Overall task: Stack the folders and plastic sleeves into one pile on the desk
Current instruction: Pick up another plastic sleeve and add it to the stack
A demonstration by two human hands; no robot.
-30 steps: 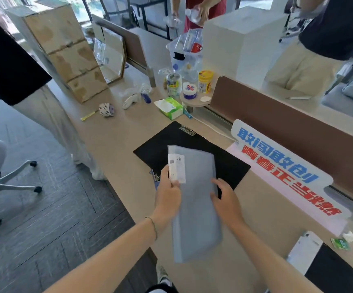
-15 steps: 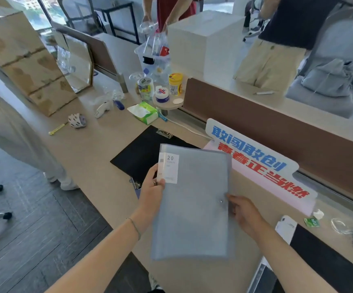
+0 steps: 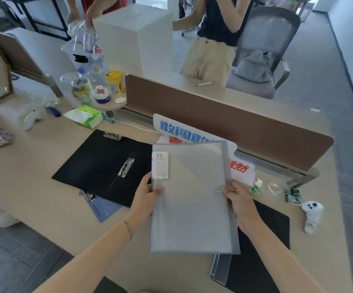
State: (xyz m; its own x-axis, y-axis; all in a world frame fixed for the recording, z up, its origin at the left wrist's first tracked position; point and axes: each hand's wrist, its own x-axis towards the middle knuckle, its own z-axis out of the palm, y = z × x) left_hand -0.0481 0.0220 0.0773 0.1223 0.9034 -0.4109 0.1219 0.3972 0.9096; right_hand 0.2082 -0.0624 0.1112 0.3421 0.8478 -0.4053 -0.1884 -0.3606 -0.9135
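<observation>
Wearer's two forearms, bare from the lower frame edge to the wrists, no sleeves visible. Left hand (image 3: 145, 196): ungloved, no ring discernible; a thin cord-like bracelet (image 3: 127, 226) encircles the wrist just behind it. Right hand (image 3: 240, 199): ungloved, wrist unadorned. Fingernails short, details blurred

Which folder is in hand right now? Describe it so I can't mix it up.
Look at the beige desk in front of the brown divider. Above it, the left hand and right hand hold a translucent grey folder. Unlike the black folders, it bears a white "20" label.
</observation>
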